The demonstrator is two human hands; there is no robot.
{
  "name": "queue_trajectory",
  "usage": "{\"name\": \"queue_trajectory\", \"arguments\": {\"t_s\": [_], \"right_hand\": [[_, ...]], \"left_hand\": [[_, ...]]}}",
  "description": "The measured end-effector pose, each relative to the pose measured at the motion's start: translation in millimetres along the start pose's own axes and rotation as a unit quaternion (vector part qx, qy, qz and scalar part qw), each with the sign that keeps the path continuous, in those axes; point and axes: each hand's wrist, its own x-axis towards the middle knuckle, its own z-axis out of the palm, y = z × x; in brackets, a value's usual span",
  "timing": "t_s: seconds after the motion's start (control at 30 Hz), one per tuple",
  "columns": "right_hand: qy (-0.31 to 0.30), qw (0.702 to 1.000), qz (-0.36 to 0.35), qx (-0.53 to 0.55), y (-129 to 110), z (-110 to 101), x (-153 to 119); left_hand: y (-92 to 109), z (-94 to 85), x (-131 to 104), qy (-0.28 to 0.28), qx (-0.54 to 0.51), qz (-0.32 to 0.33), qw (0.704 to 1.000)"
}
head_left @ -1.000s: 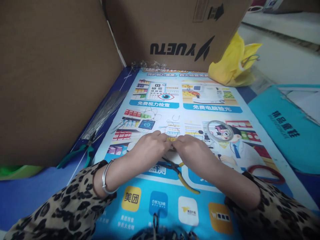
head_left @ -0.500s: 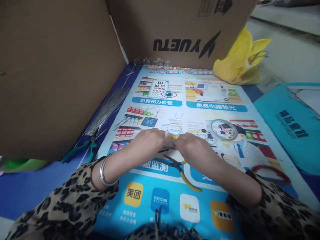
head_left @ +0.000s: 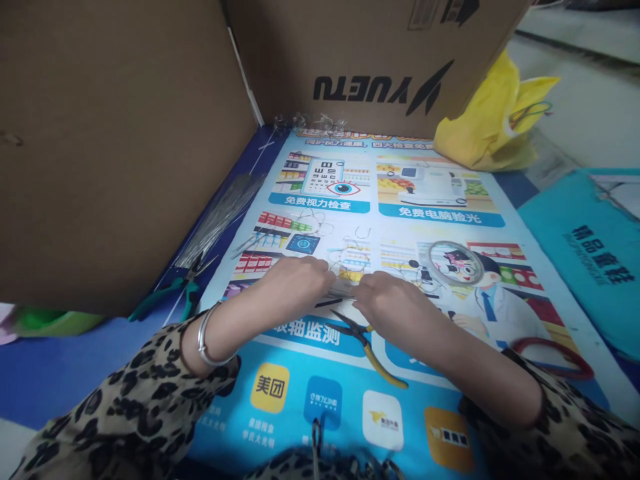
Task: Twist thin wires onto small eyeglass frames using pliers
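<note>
My left hand (head_left: 305, 283) and my right hand (head_left: 377, 297) are both closed, knuckles up, over the middle of a printed poster (head_left: 345, 367). Between them runs a short, thin bundle of silvery wire (head_left: 343, 289), one end in each hand. The fingertips are hidden. Pliers with yellow handles (head_left: 370, 347) lie partly open just below my right hand. Thin bent wire pieces (head_left: 345, 253) lie on the poster beyond my hands.
Teal-handled pliers (head_left: 187, 287) and a bundle of straight wires (head_left: 220, 220) lie at the left. Cardboard (head_left: 110, 153) rises at left and behind. A yellow bag (head_left: 480, 127), a teal bag (head_left: 585, 247), a silver ring (head_left: 433, 263) and a red coil (head_left: 555, 357) are at the right.
My hands have moved slightly apart, and more of the wire bundle shows between them. The whole view has shifted a little, so things appear farther right.
</note>
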Motion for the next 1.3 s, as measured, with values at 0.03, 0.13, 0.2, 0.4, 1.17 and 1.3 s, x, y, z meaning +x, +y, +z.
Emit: {"name": "queue_trajectory", "arguments": {"t_s": [0.03, 0.13, 0.2, 0.4, 1.17, 1.3], "right_hand": [[0.001, 1.000, -0.014, -0.018, -1.4, -0.6, -1.0], [0.009, 0.995, -0.055, -0.084, -6.8, -0.8, -1.8], [0.016, 0.990, -0.071, -0.117, -10.6, -0.6, 0.1], [0.001, 0.987, -0.081, -0.139, -12.0, -3.5, 10.6], [0.062, 0.990, -0.092, -0.084, 5.9, 0.9, 0.2], [0.069, 0.991, -0.073, -0.092, 7.5, -3.7, -1.8]], "left_hand": [[1.3, 0.7, -0.1, 0.009, -0.006, 0.005, 1.000], [6.1, 5.2, 0.3, 0.023, -0.019, 0.014, 0.999], [9.0, 8.9, 1.3, 0.019, -0.017, 0.013, 1.000], [13.8, 13.4, 4.2, 0.019, -0.015, 0.021, 0.999], [16.2, 7.9, 0.6, 0.031, -0.059, 0.035, 0.997], [-6.3, -20.1, -5.4, -0.004, -0.048, -0.016, 0.999]]}}
